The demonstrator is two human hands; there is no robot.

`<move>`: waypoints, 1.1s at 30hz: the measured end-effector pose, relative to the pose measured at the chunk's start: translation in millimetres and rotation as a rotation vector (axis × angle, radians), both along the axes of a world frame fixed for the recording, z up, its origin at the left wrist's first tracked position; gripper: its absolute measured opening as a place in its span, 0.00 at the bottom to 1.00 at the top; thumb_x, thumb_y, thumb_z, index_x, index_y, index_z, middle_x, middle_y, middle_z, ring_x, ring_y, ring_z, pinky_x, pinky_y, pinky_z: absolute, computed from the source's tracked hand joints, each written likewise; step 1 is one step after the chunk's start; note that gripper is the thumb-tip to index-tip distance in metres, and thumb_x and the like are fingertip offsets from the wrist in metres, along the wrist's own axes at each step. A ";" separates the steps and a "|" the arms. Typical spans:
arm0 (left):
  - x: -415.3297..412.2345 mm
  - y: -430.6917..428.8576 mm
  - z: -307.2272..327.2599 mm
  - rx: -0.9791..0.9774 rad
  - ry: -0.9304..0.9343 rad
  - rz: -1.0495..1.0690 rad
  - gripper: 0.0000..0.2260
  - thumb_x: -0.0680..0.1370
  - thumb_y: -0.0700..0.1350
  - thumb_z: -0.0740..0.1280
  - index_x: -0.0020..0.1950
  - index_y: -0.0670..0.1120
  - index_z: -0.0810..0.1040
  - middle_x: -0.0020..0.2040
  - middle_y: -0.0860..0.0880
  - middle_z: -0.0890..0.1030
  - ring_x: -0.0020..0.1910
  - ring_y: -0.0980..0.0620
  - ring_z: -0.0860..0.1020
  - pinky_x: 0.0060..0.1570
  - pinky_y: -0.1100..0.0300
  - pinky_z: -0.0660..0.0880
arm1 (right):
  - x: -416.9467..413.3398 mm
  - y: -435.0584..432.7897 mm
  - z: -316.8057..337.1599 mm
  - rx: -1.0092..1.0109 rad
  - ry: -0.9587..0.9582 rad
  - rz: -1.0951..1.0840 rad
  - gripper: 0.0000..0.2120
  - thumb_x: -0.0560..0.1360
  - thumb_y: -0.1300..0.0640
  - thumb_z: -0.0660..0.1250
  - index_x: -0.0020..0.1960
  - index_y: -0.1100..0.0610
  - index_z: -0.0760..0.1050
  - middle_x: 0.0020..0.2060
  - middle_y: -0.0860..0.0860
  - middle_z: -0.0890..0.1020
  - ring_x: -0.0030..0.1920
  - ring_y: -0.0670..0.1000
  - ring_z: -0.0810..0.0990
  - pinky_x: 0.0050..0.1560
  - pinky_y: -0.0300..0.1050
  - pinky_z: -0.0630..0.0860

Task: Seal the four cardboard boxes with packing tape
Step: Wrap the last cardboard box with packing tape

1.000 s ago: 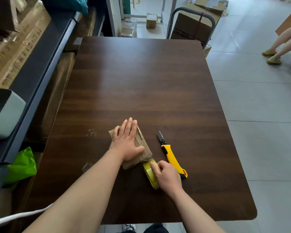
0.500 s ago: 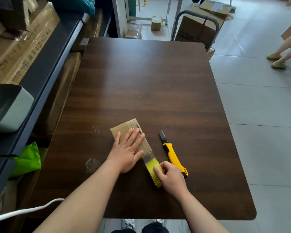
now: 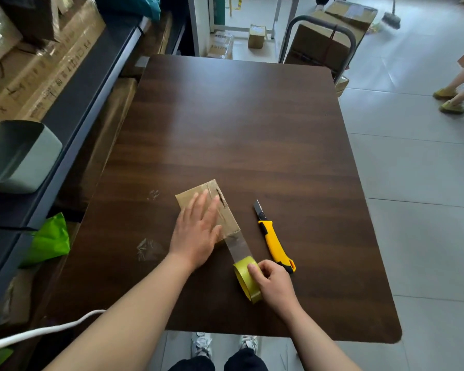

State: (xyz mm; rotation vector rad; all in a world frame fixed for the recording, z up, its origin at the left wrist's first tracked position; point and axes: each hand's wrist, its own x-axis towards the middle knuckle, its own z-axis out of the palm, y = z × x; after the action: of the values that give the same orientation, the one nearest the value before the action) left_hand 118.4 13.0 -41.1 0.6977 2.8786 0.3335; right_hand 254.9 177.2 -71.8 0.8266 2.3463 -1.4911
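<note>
**Desk:** Where is the small flat brown cardboard box (image 3: 228,219)?

**Photographer:** On the near half of the dark brown wooden table (image 3: 239,124), lying at a slant.

**Desk:** And the left hand (image 3: 196,234)?

**Photographer:** It lies palm down on the near part of the box. The fingers are straight, slightly spread and pointing away from the body. It presses flat and grips nothing. The forearm comes in from the lower left.

**Desk:** The right hand (image 3: 272,282)?

**Photographer:** Closer to the table's near edge, with fingers and thumb curled round the roll of yellow-green packing tape (image 3: 242,277). The roll is held on edge; I cannot tell whether it touches the wood. The forearm comes in from the lower right.

**Desk:** Is tape on the box?

**Photographer:** A strip of clear tape (image 3: 237,246) runs taut from the roll to the box's near end. The left hand hides how far it reaches across the top.

**Desk:** Anything beside the hands?

**Photographer:** A yellow-handled utility knife (image 3: 275,243) lies just right of the box and strip. Its blade is out and pointing away. Its butt end is just beside the right hand.
</note>
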 end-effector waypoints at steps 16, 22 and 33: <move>52.4 46.9 -14.3 0.786 -0.832 0.947 0.18 0.73 0.35 0.72 0.59 0.48 0.73 0.55 0.49 0.80 0.55 0.49 0.78 0.58 0.50 0.76 | -22.4 8.2 14.9 0.154 -0.120 0.135 0.16 0.73 0.40 0.68 0.38 0.52 0.73 0.35 0.46 0.77 0.39 0.48 0.76 0.37 0.44 0.71; 46.7 47.7 -20.3 0.753 -0.944 0.917 0.12 0.76 0.33 0.66 0.55 0.47 0.78 0.52 0.51 0.81 0.55 0.51 0.77 0.59 0.54 0.73 | -54.9 43.6 7.5 0.524 -0.201 0.045 0.27 0.71 0.40 0.71 0.62 0.53 0.68 0.59 0.53 0.72 0.62 0.55 0.72 0.61 0.52 0.73; 44.8 43.4 -22.1 0.714 -0.951 0.908 0.04 0.74 0.46 0.72 0.47 0.50 0.81 0.50 0.48 0.82 0.53 0.47 0.78 0.60 0.45 0.74 | -52.9 71.7 4.9 0.148 -0.280 0.013 0.30 0.75 0.55 0.69 0.72 0.54 0.59 0.59 0.55 0.76 0.56 0.56 0.78 0.58 0.52 0.76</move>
State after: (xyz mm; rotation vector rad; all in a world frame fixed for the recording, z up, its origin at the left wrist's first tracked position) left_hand 163.3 56.4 -63.2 -0.6422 1.8907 1.3664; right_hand 202.0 248.9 -66.9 0.9830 2.2646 -1.1230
